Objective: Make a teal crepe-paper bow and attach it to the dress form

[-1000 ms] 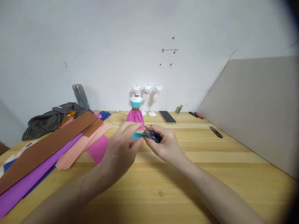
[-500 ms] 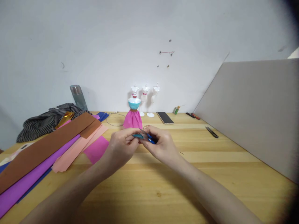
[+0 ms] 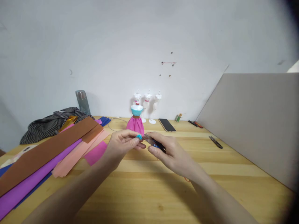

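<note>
Teal scrap [image 3: 139,136] up front, and the left hand [image 3: 123,143] has it: thumb and forefinger pinched tight on it, the other fingers loosely curled below. Across from it, the right hand [image 3: 172,152] is wrapped partly closed around the snips [image 3: 150,140], blue showing by the grip, blades pointing left. Tips right beside the scrap now; whether they touch it, I can't tell. All of this in mid-air over the wooden table [image 3: 140,193], just this side of the dressed form [image 3: 135,125], standing upright in teal top, brown waistband and full pink skirt. Behind it, three white forms [image 3: 147,101] line up near the wall. Over on the left, a brown strip [image 3: 51,147] lies across a purple strip [image 3: 46,180], with peach strips [image 3: 77,158] alongside and a pink piece [image 3: 95,153] near the left forearm. Out right, a phone [image 3: 167,125] lies flat, with dark clippers [image 3: 216,142] well apart, near the side panel [image 3: 254,115].
</note>
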A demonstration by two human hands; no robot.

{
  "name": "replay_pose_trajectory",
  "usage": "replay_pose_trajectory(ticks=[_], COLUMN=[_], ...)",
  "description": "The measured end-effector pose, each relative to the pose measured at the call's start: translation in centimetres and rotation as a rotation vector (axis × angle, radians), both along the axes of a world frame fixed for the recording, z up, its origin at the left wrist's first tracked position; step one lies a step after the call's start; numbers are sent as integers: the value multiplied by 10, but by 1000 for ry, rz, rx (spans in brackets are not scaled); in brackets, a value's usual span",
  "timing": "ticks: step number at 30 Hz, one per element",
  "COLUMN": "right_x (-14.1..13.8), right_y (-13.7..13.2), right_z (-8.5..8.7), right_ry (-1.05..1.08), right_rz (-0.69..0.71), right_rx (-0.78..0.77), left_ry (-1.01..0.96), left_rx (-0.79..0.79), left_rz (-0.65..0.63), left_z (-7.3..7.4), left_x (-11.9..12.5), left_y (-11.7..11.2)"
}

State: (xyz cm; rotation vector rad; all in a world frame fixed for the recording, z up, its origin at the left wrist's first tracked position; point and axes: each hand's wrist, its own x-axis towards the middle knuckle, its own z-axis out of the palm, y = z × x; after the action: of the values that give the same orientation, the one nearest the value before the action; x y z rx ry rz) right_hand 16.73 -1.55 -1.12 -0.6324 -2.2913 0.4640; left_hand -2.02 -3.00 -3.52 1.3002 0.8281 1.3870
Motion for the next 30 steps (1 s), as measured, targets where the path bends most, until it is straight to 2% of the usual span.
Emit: replay_pose_trajectory(ticks=[7,12,18,30], right_x=[2,-3,-4,-6], right_y=[-3,-4,-3,-5], right_z=[-1,-2,-2,-10], right_ry=[-43,-22,-18,-95], right_rz=[-46,-106,-39,-86], right_rx=[-24,-60,-113,-98], left_ry=[-27,-4,18,27], left_rx=[67,107,118,-4], left_rz=[94,104,78,53], left_z=[-2,-2,1,-1], left_x=[3,5,8,10], left_y=[-2,-5,-6,-7])
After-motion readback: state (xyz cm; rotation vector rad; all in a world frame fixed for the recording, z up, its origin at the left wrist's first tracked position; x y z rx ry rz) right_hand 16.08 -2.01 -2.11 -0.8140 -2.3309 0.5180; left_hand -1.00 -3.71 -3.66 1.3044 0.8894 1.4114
